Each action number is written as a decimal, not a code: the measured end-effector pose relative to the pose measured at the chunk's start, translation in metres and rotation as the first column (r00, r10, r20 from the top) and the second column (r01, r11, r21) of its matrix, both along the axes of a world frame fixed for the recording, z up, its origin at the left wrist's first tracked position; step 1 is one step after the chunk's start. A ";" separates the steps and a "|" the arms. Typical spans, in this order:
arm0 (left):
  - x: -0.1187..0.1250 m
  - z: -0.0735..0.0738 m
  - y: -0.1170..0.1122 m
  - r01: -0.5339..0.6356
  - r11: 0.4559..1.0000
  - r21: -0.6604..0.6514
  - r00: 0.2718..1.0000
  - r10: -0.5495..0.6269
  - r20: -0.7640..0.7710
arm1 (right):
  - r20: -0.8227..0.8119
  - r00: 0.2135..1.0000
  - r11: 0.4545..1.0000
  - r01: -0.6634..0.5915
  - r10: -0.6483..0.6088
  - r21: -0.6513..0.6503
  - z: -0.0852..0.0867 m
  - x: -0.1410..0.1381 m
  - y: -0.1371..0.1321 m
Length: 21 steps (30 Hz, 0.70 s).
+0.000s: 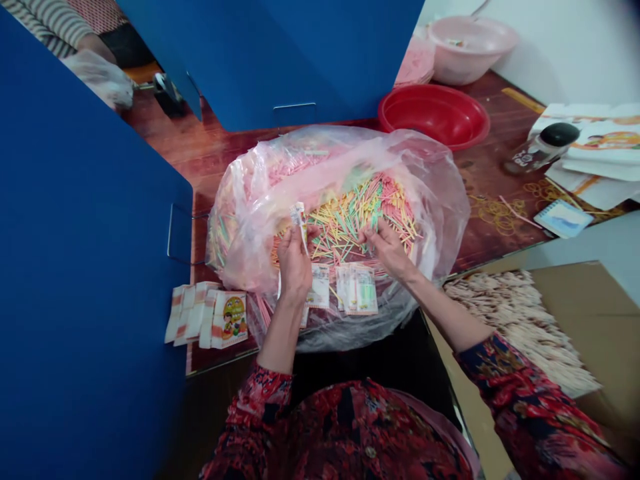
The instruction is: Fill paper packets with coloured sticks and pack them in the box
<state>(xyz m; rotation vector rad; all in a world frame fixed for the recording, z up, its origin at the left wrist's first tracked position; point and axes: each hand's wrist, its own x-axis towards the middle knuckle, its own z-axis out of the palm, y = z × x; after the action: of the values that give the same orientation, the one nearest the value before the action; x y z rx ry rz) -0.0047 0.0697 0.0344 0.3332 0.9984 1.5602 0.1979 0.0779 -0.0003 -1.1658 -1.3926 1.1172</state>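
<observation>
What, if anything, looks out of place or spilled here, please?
One thin pink stick lies among loose yellow rubber bands on the reddish-brown wooden table, apart from the pastel stick pile in the open translucent plastic bag. It looks stray; nothing else clearly stands out.

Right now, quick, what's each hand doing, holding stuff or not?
Left hand: closed, holding a small packet.
Right hand: fingers curled over the colored sticks; can't tell if it holds any.
</observation>
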 end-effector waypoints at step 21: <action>-0.008 -0.024 -0.042 0.006 0.998 -0.055 0.999 -0.008 -0.036 | 0.882 0.415 0.859 -0.511 0.223 0.023 -0.002 0.008 0.020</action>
<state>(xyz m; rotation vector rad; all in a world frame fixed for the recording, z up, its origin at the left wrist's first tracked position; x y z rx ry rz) -0.0128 0.0274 0.0107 0.3276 1.0657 1.5217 0.2062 0.0981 -0.0026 -1.2679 -2.6371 0.4991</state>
